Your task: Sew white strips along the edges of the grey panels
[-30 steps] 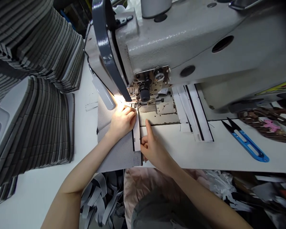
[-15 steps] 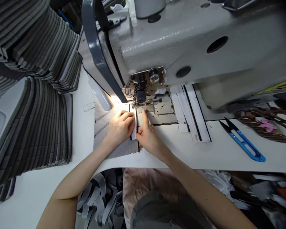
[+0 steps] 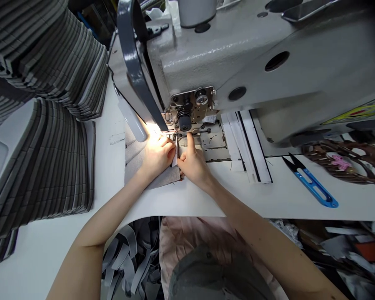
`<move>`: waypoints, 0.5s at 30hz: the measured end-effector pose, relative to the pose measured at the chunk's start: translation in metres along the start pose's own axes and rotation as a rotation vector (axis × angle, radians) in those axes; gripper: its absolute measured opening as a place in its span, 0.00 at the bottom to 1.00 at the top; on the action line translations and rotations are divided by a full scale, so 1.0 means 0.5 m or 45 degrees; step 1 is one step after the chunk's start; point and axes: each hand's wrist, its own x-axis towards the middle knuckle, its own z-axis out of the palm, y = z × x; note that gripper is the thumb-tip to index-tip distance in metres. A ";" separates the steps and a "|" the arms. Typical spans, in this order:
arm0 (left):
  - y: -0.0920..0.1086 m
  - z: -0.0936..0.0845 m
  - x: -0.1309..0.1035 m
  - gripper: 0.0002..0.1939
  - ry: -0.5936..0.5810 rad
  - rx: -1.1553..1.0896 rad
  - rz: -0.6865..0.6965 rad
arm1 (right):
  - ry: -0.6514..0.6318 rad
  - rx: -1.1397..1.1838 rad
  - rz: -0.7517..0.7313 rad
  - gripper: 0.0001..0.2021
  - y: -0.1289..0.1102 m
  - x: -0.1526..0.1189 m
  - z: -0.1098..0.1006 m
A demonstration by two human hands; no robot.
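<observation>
A grey fabric piece lies under the head of a sewing machine, with a narrow white strip along its right edge. My left hand rests on the fabric, its bent fingers pinching the strip close to the presser foot. On the right side, my right hand has its index finger stretched toward the machine. Its thumb and curled fingers close on the fabric's right edge, partly hidden. Lamp light falls brightly on the left fingers.
Tall stacks of grey fabric pieces stand on the left. White strips with black edges lie right of the needle plate. Farther right are blue thread snips and a brown hair claw. Grey strips hang below the table edge.
The fabric and white strip have slid away from me under the machine, and both hands have moved forward with them. The view has shifted slightly.
</observation>
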 end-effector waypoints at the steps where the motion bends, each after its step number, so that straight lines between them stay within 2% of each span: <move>1: 0.001 0.002 0.000 0.11 0.012 -0.010 -0.010 | 0.033 -0.001 -0.018 0.45 0.001 -0.002 0.001; 4: 0.011 0.003 -0.007 0.10 0.058 -0.071 -0.036 | 0.033 0.056 -0.032 0.43 -0.001 -0.027 -0.002; 7: 0.034 -0.004 -0.025 0.09 0.118 -0.154 -0.036 | -0.124 0.253 0.044 0.42 -0.009 -0.067 -0.008; 9: 0.048 -0.013 -0.042 0.07 0.129 -0.210 -0.015 | -0.168 0.365 0.106 0.43 -0.013 -0.086 -0.010; 12: 0.054 -0.032 -0.064 0.05 0.091 -0.274 0.060 | -0.161 0.449 0.175 0.47 -0.017 -0.093 -0.010; 15: 0.044 -0.050 -0.076 0.08 0.002 -0.316 0.159 | -0.178 0.472 0.218 0.48 -0.019 -0.087 -0.012</move>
